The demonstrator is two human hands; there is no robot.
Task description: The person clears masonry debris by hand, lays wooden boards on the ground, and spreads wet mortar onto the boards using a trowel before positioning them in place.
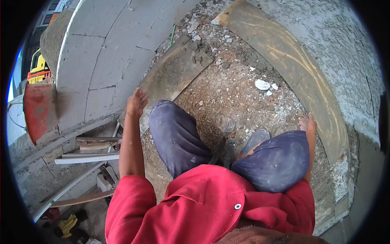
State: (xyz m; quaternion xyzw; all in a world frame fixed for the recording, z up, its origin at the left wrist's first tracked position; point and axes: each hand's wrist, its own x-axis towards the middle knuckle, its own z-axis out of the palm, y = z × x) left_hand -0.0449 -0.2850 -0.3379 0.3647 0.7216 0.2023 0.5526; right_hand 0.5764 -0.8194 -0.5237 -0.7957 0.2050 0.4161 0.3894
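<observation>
My left hand (pixel 137 102) is at the near end of a dusty board (pixel 174 67), beside my bent knee. Its fingers are apart and nothing shows in them. On the other side, my right hand (pixel 308 122) is next to my other knee, at the inner edge of a long, mud-smeared board (pixel 284 61). Its fingers are partly spread, with nothing visible in them. Between the two boards is rubble-covered ground (pixel 227 85) with a few white lumps (pixel 262 84).
Block walls (pixel 101 53) rise at the left, and a rough plastered wall (pixel 325 44) at the right. A red metal piece (pixel 40 107) hangs at the far left. Planks and metal strips (pixel 87 159) lie at the lower left. A green strip (pixel 172 35) stands near the top.
</observation>
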